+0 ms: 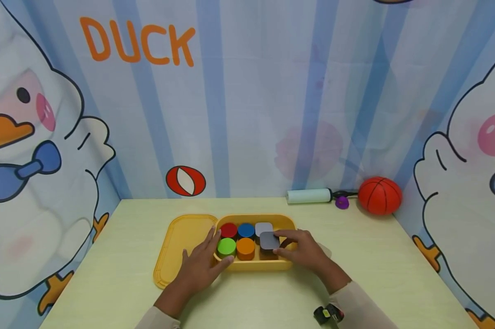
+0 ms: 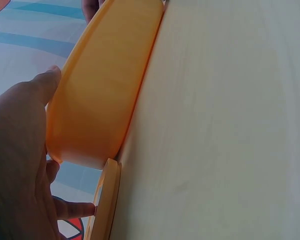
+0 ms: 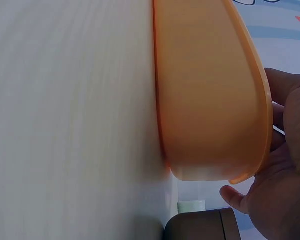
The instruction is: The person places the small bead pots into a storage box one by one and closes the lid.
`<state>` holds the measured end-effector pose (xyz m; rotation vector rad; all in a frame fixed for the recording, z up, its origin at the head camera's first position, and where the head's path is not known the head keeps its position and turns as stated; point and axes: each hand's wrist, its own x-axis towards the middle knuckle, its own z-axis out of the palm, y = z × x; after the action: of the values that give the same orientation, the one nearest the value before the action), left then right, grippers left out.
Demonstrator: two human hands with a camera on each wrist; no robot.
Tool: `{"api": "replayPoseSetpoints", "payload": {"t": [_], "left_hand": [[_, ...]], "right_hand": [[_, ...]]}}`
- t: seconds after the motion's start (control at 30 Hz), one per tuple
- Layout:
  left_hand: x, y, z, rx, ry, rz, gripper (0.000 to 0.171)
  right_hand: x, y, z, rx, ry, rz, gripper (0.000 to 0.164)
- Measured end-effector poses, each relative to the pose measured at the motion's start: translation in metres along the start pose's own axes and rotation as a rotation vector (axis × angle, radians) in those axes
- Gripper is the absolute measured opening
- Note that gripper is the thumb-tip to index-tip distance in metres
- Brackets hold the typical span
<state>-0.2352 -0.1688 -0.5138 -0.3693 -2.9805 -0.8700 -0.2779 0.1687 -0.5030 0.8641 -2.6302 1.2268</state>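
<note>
A yellow plastic box (image 1: pixel 257 266) sits on the table with colored pieces inside. Its round ones are red (image 1: pixel 229 230), blue (image 1: pixel 246 230), green (image 1: pixel 226 247) and orange (image 1: pixel 245 248). A light grey square block (image 1: pixel 263 227) stands at the back. In front of it, my right hand (image 1: pixel 305 249) pinches a darker grey square block (image 1: pixel 269 241) between thumb and fingers, reaching over the box's right end. At the other end my left hand (image 1: pixel 200 262) rests with spread fingers, thumb on the front rim. Both wrist views show mostly the box's outer wall, its contents hidden.
A flat yellow lid (image 1: pixel 177 251) lies left of the box, partly under it in view. Farther back are a pale hand pump (image 1: pixel 309 196), a small purple piece (image 1: pixel 342 202) and a red ball (image 1: pixel 380 195). A black strap (image 1: pixel 329 314) lies by the right sleeve.
</note>
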Motion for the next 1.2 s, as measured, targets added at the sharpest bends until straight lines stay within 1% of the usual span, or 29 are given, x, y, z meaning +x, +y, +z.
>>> {"api": "replayPoseSetpoints", "payload": {"t": [0.17, 0.33, 0.53, 0.6, 0.73, 0.8, 1.0, 1.2], "left_hand": [[0.001, -0.001, 0.001, 0.004, 0.004, -0.002, 0.091], [0.001, -0.002, 0.002, 0.001, 0.009, -0.003, 0.091], [0.003, -0.003, 0.003, 0.004, -0.003, -0.014, 0.091], [0.002, -0.002, 0.003, 0.006, 0.000, -0.011, 0.091], [0.003, -0.002, 0.003, -0.001, 0.002, -0.011, 0.089], [0.002, -0.002, 0.003, -0.001, 0.003, -0.008, 0.089], [0.002, -0.002, 0.002, 0.006, 0.000, -0.011, 0.091], [0.002, -0.002, 0.002, 0.006, -0.001, -0.014, 0.090]], "right_hand": [[0.002, 0.001, 0.002, -0.014, -0.014, 0.019, 0.047], [0.004, -0.001, 0.002, -0.012, -0.039, 0.070, 0.047], [0.005, -0.005, 0.002, -0.011, -0.061, 0.126, 0.047], [0.004, -0.007, 0.001, -0.012, -0.061, 0.136, 0.043], [0.004, -0.009, 0.001, -0.023, -0.054, 0.142, 0.027], [0.003, -0.009, 0.001, -0.025, -0.052, 0.143, 0.022], [0.005, -0.011, 0.001, -0.005, -0.060, 0.158, 0.027], [0.007, -0.015, 0.002, -0.045, -0.049, 0.184, 0.026]]}}
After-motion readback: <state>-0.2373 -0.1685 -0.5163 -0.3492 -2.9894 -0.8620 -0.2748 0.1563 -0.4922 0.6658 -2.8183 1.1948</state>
